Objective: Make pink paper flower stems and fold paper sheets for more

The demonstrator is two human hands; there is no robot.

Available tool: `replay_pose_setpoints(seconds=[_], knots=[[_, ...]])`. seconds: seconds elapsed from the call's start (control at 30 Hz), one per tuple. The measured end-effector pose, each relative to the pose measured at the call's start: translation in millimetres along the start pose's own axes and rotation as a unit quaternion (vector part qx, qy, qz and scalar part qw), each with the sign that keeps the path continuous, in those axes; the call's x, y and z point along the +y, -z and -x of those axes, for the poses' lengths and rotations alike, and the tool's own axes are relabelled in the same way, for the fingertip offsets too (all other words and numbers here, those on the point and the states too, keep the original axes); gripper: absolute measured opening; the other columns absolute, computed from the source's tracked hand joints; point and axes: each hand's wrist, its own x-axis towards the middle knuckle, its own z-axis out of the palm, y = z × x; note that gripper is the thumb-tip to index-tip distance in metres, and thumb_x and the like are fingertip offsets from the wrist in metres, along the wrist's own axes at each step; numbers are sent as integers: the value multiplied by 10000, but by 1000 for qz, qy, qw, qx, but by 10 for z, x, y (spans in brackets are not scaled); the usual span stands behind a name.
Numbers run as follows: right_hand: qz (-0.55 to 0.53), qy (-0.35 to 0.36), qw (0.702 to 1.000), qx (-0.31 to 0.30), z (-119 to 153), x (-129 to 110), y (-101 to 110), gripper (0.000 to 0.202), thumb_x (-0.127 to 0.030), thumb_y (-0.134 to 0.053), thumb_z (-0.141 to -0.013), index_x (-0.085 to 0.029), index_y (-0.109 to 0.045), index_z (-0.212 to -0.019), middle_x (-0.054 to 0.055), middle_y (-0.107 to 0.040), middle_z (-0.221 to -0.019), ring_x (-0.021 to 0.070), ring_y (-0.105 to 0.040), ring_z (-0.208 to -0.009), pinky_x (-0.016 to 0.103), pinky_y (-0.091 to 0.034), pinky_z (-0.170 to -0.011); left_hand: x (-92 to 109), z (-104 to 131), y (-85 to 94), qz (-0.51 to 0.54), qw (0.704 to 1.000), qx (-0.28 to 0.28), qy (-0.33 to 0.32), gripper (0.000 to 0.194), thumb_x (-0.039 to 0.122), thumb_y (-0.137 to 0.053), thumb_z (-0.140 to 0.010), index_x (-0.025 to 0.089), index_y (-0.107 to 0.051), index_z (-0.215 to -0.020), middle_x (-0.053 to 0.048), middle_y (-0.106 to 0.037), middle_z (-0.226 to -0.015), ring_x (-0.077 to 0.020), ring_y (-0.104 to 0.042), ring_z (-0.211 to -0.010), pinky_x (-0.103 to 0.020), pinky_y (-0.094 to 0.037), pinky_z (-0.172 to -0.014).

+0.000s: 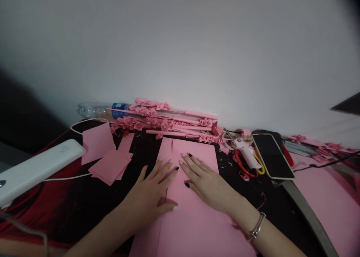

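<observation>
A large pink paper sheet (191, 227) lies in front of me, with a lengthwise fold or edge running along its left part. My left hand (157, 189) rests flat on that left part, fingers spread. Across the middle of the sheet lies my right hand (206, 180), its fingers stretched out flat and a silver bracelet at the wrist. Neither hand grasps anything. Left of my left hand is a small stack of pink paper squares (111, 166), with a larger pink piece (97, 142) behind it.
Pink paper flowers on stems (165, 123) and a plastic bottle (95, 110) lie along the wall. At right are a glue gun (245, 152), red- and yellow-handled tools (243, 165), a phone (272, 155) and more pink paper (329, 197). A white lamp-like bar (42, 170) juts in from the left.
</observation>
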Motion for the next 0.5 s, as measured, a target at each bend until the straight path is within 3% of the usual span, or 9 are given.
replay_pose_setpoints(seconds=[0.37, 0.5], knots=[[-10, -12, 1000, -1, 5, -27, 44, 557, -247, -449, -981, -136, -299, -1507, 89, -187, -1604, 310, -138, -1470, 517, -274, -1171, 8, -10, 35, -7, 1000, -28, 8, 772, 542, -569, -864, 312, -217, -1510, 5, -76, -1596, -344, -35, -1477, -680, -152, -1121], [-37, 1, 999, 0, 139, -64, 92, 570, -239, -499, -957, -163, -330, -1496, 49, -265, -1587, 282, -100, -1479, 505, -266, -1178, 15, -8, 38, -9, 999, -31, 3, 788, 547, -560, -868, 297, -190, -1516, 7, -82, -1593, -339, -30, -1479, -690, -152, -1116]])
